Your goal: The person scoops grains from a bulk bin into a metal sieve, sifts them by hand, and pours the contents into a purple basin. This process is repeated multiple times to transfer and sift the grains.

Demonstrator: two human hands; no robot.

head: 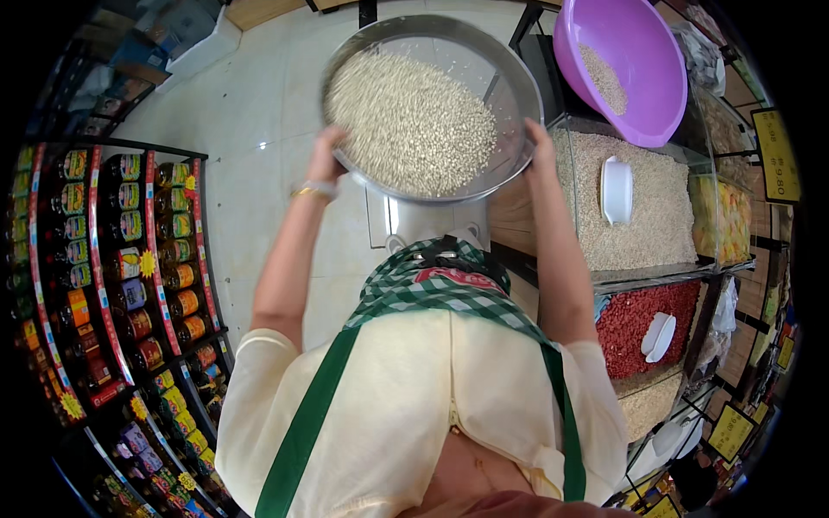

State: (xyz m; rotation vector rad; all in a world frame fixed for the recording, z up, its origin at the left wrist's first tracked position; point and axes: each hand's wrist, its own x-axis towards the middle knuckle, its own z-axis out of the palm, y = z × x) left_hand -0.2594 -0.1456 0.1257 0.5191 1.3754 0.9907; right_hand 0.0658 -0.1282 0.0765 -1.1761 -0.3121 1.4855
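Out in front of my body I hold a round metal sieve (pixel 447 29) above the tiled floor. My left hand (pixel 327 155) grips its left rim, and my right hand (pixel 541 146) grips the right rim. Pale grains (pixel 408 123) cover much of the mesh, heaped towards the left and middle, and look blurred as if in motion. Bare mesh shows at the upper right of the sieve. Beyond my right hand, a purple plastic basin (pixel 654 71) sits tilted on the bins with a small heap of grain (pixel 602 78) inside.
At the right, a clear bin of pale grain (pixel 647 239) holds a white scoop (pixel 616 191). Nearer me is a bin of red peanuts (pixel 628 311) with another white scoop (pixel 658 337). Shelves of bottles (pixel 129 223) line the left side. A white box (pixel 207 45) stands at upper left.
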